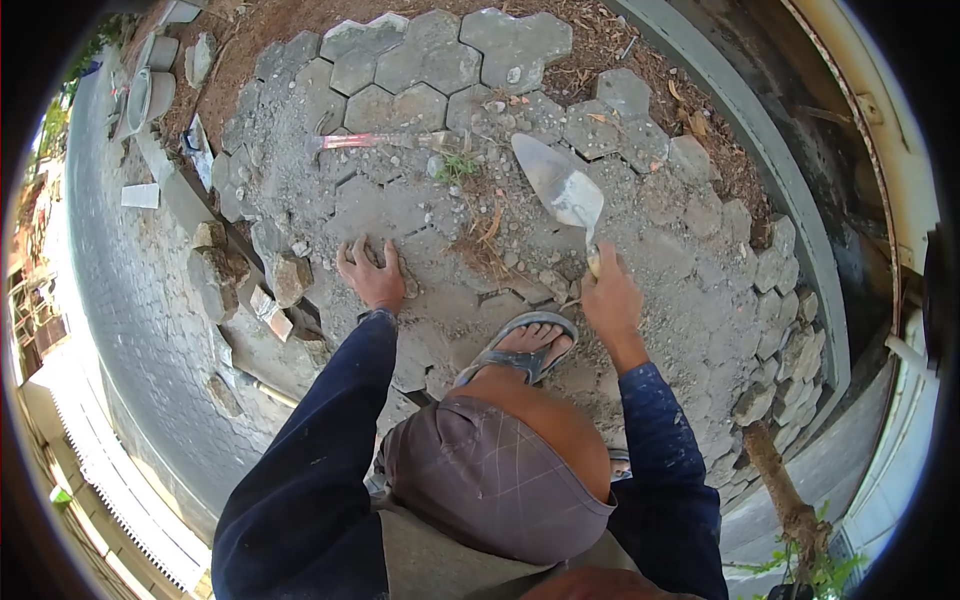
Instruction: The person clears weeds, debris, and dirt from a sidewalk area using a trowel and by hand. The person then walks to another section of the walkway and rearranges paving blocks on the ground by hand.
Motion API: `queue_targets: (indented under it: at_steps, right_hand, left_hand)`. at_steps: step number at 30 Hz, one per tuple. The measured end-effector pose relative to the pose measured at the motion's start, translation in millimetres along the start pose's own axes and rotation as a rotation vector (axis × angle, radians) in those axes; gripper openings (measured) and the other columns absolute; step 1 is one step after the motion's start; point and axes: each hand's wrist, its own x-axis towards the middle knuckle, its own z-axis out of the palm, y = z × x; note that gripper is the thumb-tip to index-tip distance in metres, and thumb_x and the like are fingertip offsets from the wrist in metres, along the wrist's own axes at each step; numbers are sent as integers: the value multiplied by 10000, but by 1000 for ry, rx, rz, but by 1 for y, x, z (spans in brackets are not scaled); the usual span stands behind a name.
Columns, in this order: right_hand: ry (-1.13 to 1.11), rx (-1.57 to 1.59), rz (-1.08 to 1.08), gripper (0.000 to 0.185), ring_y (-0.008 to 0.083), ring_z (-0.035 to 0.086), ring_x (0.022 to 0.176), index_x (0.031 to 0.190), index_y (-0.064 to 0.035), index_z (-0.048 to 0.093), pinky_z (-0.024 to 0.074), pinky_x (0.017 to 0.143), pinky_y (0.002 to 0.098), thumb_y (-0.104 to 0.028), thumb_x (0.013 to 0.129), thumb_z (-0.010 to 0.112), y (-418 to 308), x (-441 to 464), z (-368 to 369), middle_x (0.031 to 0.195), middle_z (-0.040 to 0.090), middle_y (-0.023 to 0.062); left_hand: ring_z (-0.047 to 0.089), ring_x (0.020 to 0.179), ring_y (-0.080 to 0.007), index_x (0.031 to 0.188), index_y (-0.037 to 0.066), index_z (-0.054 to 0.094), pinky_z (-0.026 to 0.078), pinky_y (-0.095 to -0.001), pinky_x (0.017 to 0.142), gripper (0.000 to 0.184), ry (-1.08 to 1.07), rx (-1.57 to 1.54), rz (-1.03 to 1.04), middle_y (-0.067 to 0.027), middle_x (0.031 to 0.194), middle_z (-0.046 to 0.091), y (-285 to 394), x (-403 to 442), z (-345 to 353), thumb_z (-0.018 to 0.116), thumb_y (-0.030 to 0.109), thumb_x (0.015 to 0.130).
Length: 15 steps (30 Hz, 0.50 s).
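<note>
My right hand [612, 300] is closed round the handle of a trowel [560, 185], whose pale, mortar-smeared blade points up and to the left over the paving. With fingers spread, my left hand [372, 275] rests on the dusty hexagonal pavers [375, 210]. A hammer [385, 141] with a red section on its handle lies across the pavers ahead of both hands. Between the hands are a tuft of green grass [457, 168], dry leaves and loose grit. My sandalled foot [530, 345] stands on the paving between my arms.
Broken stones [290, 278] and a brick piece [271, 313] lie along a kerb [180, 195] at left. A grey container [152, 90] stands at upper left. Stacked pavers [795, 370] and a curved concrete edge [835, 290] border the right. A cut tree trunk [780, 480] rises at lower right.
</note>
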Motion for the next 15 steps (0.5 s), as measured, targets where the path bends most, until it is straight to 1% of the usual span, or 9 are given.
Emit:
queue_targets:
  at_steps: [1, 3, 4, 6, 7, 9, 11, 13, 15]
  right_hand:
    - [-2, -3, -8, 353, 449, 628, 867, 1186, -100, 463, 485, 746, 544, -175, 858, 571, 11, 0, -14, 936, 643, 219]
    - [-357, -165, -145, 330, 430, 632, 886, 1170, -131, 487, 496, 746, 521, -290, 895, 575, 25, 1, -37, 946, 648, 208]
    - [-360, -171, -158, 330, 430, 632, 886, 1170, -131, 487, 496, 746, 521, -290, 895, 575, 25, 4, -40, 946, 648, 208]
    - [-716, -378, -449, 355, 410, 636, 891, 1153, -146, 528, 502, 755, 501, -402, 909, 559, 23, 12, -43, 949, 657, 183]
    - [-718, -382, -461, 355, 410, 636, 891, 1153, -146, 528, 502, 755, 501, -402, 909, 559, 17, 20, -40, 949, 657, 183]
    - [-857, -410, -579, 365, 400, 624, 895, 1121, -134, 567, 490, 767, 492, -440, 923, 537, 2, 49, -31, 954, 653, 154]
    - [-766, -405, -602, 381, 387, 622, 892, 1071, -121, 596, 485, 773, 497, -465, 925, 523, -18, 90, -25, 934, 649, 155]
    - [-672, -374, -689, 414, 397, 609, 899, 1059, -105, 599, 476, 781, 503, -488, 923, 522, -28, 132, -12, 930, 642, 179]
    - [-702, -374, -651, 447, 408, 595, 916, 1049, -84, 599, 464, 778, 504, -505, 926, 513, -57, 167, -16, 923, 634, 206]
  left_hand:
    - [376, 1254, -420, 1207, 74, 566, 315, -514, 1050, 496, 4, 0, -7, -233, 1340, 384, -1, 0, 0, 714, 334, 812]
    - [330, 1290, -427, 1260, 76, 530, 299, -514, 1066, 584, -55, -20, -22, -241, 1389, 321, -3, 0, -2, 728, 390, 810]
    - [330, 1290, -427, 1260, 76, 530, 299, -514, 1066, 584, -47, -20, -33, -241, 1389, 321, -2, 0, -2, 728, 390, 810]
    - [238, 1342, -455, 1356, 103, 445, 263, -541, 1089, 729, -96, -62, -97, -256, 1445, 231, 3, -1, -7, 741, 456, 791]
    - [238, 1342, -455, 1356, 103, 445, 263, -541, 1089, 729, -87, -60, -105, -256, 1445, 231, 7, -2, -11, 741, 456, 791]
    - [178, 1363, -481, 1405, 99, 378, 240, -578, 1090, 805, -159, 68, -20, -276, 1472, 154, 17, -6, -17, 743, 464, 787]
    - [157, 1369, -490, 1404, 92, 377, 230, -590, 1092, 812, -179, 108, 18, -274, 1477, 147, 21, -10, -18, 746, 466, 785]
    - [137, 1375, -499, 1404, 86, 376, 219, -602, 1094, 819, -195, 149, 61, -272, 1483, 140, 18, -11, -19, 749, 467, 782]
    - [111, 1386, -502, 1400, 86, 379, 211, -602, 1102, 815, -239, 128, 28, -276, 1485, 133, 13, -10, -17, 755, 457, 779]
